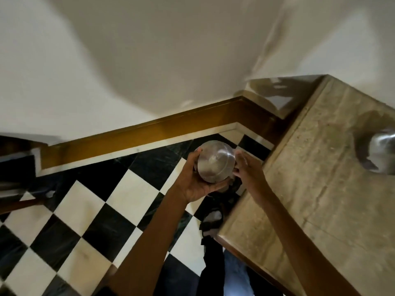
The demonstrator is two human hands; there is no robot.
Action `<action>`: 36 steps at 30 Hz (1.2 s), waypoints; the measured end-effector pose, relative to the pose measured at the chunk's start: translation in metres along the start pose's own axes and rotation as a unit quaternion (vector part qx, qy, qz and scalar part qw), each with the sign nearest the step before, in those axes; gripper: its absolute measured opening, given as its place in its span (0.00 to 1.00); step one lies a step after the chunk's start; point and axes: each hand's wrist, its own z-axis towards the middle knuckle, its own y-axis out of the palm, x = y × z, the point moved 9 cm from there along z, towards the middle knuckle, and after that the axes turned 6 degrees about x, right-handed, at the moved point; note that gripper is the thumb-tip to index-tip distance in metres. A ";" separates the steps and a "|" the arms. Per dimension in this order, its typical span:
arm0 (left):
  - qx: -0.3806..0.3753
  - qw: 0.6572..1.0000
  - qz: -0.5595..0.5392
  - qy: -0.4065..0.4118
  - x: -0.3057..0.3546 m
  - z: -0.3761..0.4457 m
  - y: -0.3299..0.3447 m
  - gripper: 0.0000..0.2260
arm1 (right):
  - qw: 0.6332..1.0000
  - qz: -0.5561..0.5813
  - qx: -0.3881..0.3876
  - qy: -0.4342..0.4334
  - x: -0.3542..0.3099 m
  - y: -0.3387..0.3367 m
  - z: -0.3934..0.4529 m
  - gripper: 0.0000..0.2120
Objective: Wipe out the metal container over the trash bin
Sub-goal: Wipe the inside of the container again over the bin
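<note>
A round metal container (214, 161) is held upside down, its shiny base facing me, above the checkered floor. My left hand (195, 178) cups it from the left and below, fingers wrapped around its side. My right hand (245, 167) touches its right rim with the fingertips; whether it grips is unclear. Something dark (213, 212), possibly a trash bag or bin, lies below the hands beside the counter, mostly hidden and blurred.
A beige stone counter (320, 189) fills the right side, with another metal vessel (382, 150) near its right edge. Black-and-white floor tiles (106, 210) spread on the left. A brown skirting (149, 135) runs along the white wall.
</note>
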 end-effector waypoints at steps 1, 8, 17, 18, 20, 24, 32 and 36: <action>0.010 1.000 0.011 0.028 0.009 0.007 -0.007 0.32 | 1.000 -0.004 -0.005 0.007 0.003 0.009 0.006 0.17; 0.115 0.868 0.431 0.219 0.051 0.025 -0.030 0.36 | 0.995 0.002 -0.049 0.085 0.029 0.031 0.030 0.32; 0.128 0.578 0.684 0.427 0.053 0.019 -0.008 0.57 | 0.999 0.002 -0.043 0.017 0.042 0.026 0.025 0.38; 0.128 0.561 0.688 0.442 0.051 0.017 -0.006 0.56 | 0.999 -0.012 -0.050 -0.007 0.041 0.024 0.020 0.36; 0.123 0.538 0.694 0.463 0.047 0.012 -0.003 0.56 | 0.993 -0.070 -0.073 -0.066 0.034 0.022 0.008 0.36; 0.107 0.533 0.679 0.493 0.047 0.003 0.002 0.55 | 0.890 -0.328 -0.043 -0.314 -0.003 0.025 -0.028 0.40; 0.089 0.554 0.651 0.512 0.040 -0.008 0.003 0.52 | 0.719 -0.555 -0.123 -0.399 -0.002 0.057 -0.053 0.46; 0.096 0.563 0.633 0.523 0.033 -0.010 0.010 0.45 | 0.703 -0.570 -0.133 -0.404 0.006 0.061 -0.060 0.46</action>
